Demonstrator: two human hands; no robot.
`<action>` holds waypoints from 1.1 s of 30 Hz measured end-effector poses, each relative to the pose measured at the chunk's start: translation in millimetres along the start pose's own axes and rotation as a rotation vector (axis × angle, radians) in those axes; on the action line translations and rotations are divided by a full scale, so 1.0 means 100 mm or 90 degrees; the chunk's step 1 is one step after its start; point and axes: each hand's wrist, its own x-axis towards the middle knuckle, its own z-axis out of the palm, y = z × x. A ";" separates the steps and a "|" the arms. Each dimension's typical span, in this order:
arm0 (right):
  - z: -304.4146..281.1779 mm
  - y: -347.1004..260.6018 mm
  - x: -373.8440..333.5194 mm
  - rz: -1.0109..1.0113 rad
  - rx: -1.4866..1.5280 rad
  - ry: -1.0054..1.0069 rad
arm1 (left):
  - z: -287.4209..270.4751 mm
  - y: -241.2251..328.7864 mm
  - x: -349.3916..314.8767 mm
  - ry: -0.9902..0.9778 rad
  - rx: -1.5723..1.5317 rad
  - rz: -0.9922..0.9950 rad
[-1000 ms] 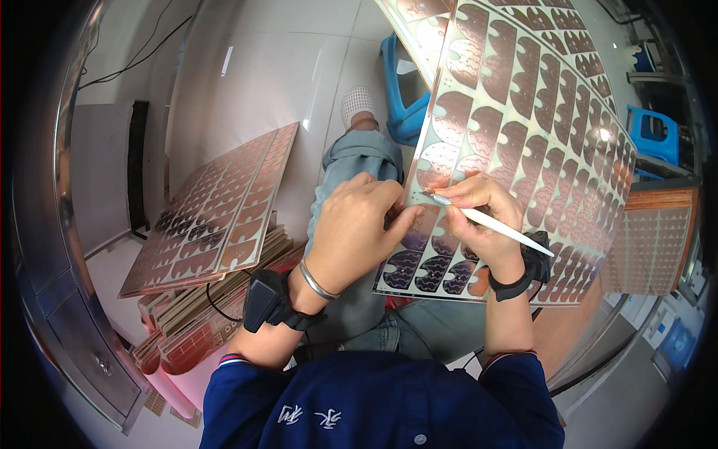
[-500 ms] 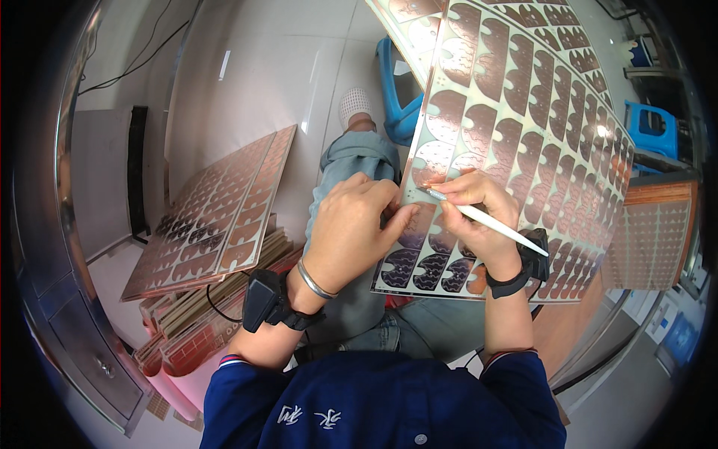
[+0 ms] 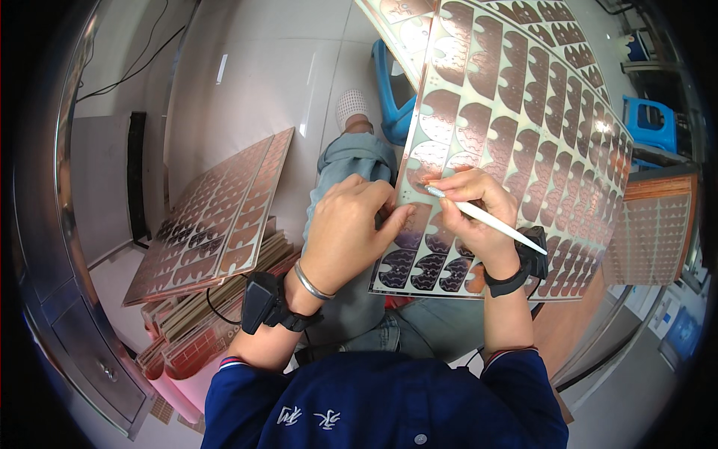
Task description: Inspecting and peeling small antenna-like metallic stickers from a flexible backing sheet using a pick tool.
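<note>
A large copper-patterned circuit board panel (image 3: 479, 191) leans over my lap, with rows of dark rounded copper shapes on a pale base. At its left edge is my left hand (image 3: 351, 224). The thumb rests on the panel's face while the other fingers curl at the edge, partly hidden. My right hand (image 3: 482, 213) pinches a craft knife (image 3: 490, 218) with a white handle and a knurled metal collar. Its tip points up and left, at a copper shape near that edge; the fingers partly cover the tip.
More copper panels (image 3: 217, 217) lean at the left above a stack of boards (image 3: 202, 307) and pink sheeting (image 3: 176, 393). Blue stools (image 3: 393, 90) stand beyond the panel and at the far right. A metal cabinet (image 3: 82, 344) borders the left side. Another panel (image 3: 647, 239) stands at the right.
The large panel has shifted slightly left in view. Both hands keep nearly the same places, and the knife tip has moved only a little.
</note>
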 end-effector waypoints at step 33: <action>0.01 0.01 0.00 0.007 0.002 -0.004 | 0.02 -0.01 0.00 -0.004 -0.010 -0.003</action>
